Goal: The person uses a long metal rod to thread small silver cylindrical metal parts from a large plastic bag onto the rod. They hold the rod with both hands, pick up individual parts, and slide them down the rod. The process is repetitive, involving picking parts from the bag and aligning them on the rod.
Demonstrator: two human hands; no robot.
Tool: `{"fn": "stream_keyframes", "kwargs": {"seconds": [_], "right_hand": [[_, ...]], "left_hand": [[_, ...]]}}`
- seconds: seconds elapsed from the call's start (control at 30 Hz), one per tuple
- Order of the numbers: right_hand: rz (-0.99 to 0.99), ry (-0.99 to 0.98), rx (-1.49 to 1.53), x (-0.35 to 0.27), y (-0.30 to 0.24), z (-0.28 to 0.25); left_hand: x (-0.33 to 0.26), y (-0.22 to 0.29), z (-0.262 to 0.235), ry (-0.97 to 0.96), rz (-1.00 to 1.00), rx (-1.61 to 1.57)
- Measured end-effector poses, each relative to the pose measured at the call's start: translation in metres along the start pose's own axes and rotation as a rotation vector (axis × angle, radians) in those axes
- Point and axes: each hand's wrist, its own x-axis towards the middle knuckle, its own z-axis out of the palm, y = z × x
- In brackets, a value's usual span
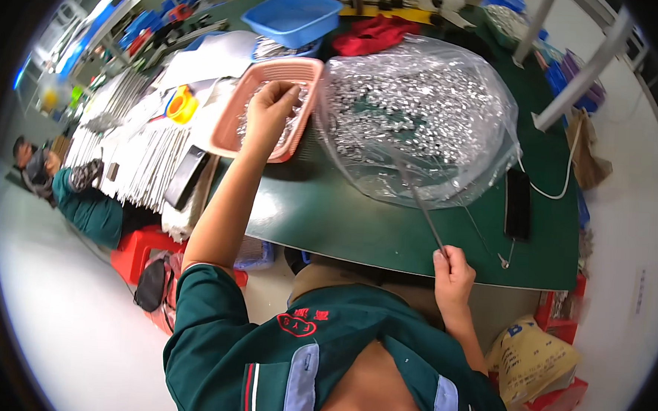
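The left hand (269,107) dips pinched fingers into the pink tray (229,118) of small metal parts, while the right hand (452,275) grips a thin rod (422,210) at the bench (358,222) edge, fingers closed around it.

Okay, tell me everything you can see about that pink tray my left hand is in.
The pink tray is a shallow rectangular basket, plastic by its look, with slotted walls. It sits tilted on the green table, beside a clear bag of small silvery parts. It holds a layer of similar silvery pieces. The left hand reaches in, fingers pinching among them.

Factory assembly bench (387,231), bagged metal parts (416,113), plastic trays (233,118)
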Motion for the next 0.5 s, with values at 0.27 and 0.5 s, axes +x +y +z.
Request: {"fn": "stream_keyframes", "kwargs": {"seconds": [0.27,0.5], "right_hand": [[-0.111,0.009,0.075,0.003,0.014,-0.008],[-0.042,-0.039,0.146,0.006,0.018,-0.012]], "left_hand": [[0.024,-0.008,0.119,-0.373,0.244,0.44],[0.053,-0.04,0.197,-0.314,0.4,0.991]]}}
